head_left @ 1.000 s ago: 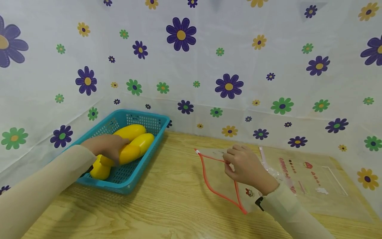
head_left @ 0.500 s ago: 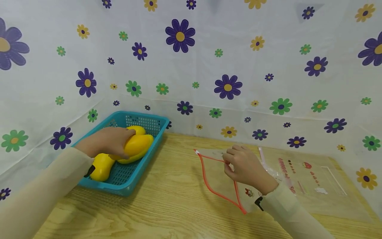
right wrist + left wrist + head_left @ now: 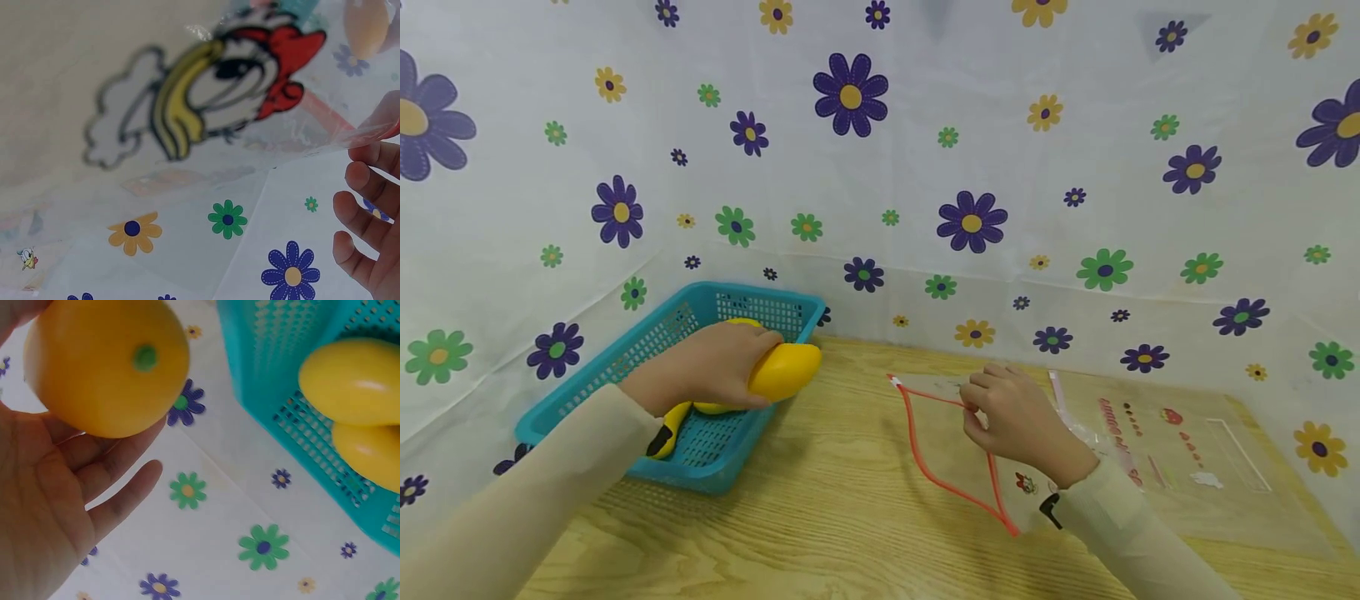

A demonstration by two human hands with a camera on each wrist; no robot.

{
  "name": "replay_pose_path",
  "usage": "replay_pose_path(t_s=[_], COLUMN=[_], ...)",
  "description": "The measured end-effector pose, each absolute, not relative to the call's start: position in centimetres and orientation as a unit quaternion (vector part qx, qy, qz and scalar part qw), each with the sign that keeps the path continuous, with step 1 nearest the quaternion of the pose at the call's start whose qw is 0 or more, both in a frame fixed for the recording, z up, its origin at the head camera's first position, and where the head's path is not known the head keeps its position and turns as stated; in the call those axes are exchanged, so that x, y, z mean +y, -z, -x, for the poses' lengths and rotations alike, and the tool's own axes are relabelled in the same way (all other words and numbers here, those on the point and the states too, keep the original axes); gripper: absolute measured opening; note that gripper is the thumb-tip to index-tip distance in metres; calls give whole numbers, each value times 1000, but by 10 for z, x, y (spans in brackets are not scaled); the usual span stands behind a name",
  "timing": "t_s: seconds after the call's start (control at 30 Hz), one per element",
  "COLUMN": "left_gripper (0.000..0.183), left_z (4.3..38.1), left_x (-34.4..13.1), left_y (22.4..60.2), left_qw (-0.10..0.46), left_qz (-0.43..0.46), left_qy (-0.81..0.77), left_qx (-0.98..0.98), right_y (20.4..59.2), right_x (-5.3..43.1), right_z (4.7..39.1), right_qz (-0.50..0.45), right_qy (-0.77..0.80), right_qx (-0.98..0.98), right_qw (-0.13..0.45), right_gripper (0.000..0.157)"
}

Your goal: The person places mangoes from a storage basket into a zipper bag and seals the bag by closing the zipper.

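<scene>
My left hand (image 3: 718, 362) grips a yellow-orange oval toy fruit (image 3: 786, 371) above the right rim of a turquoise basket (image 3: 722, 479). A small green spot marks the end of this toy fruit (image 3: 106, 369) in the left wrist view. More yellow toy fruits (image 3: 356, 381) lie in the basket, partly hidden by my hand and sleeve in the head view. On the right, my right hand (image 3: 1018, 421) pinches the edge of a clear zip bag (image 3: 951, 442) with red trim, its mouth spread apart. A cartoon duck is printed on the bag (image 3: 62, 94), close to the right wrist camera.
A second clear bag (image 3: 1195, 450) with a pink edge and printed pictures lies flat at the right, behind my right forearm. Flowered white cloth (image 3: 895, 167) hangs behind the wooden table (image 3: 820, 517). Bare tabletop shows between basket and zip bag.
My left hand has taken the toy fruit up from among the others and carried it right to the basket's rim. My right hand and the zip bag have stayed in place.
</scene>
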State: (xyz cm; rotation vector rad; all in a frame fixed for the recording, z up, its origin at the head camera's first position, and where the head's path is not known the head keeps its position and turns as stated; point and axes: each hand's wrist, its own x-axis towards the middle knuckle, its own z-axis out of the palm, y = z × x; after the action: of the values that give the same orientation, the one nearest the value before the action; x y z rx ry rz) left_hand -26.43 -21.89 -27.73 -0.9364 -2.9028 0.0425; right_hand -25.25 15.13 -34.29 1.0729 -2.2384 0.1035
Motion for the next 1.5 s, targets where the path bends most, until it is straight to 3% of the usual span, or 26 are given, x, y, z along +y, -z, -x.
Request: replay_pose_path(t_s=[0.2,0.57,1.5], left_gripper=[54,71,62], left_z=[254,242,228], left_x=[-200,-172,-129], left_y=[282,287,315], left_qw=[99,109,150], left_qz=[337,356,453], left_qy=[-23,-30,-46], left_qx=[-936,-928,-877], right_y=[343,343,343], right_x=[151,151,152], right_z=[253,252,252], right_qz=[-405,-402,-399], right_qy=[-42,-40,-42], right_qx=[-857,-859,-863], right_qw=[316,315,306], right_gripper=[15,17,17])
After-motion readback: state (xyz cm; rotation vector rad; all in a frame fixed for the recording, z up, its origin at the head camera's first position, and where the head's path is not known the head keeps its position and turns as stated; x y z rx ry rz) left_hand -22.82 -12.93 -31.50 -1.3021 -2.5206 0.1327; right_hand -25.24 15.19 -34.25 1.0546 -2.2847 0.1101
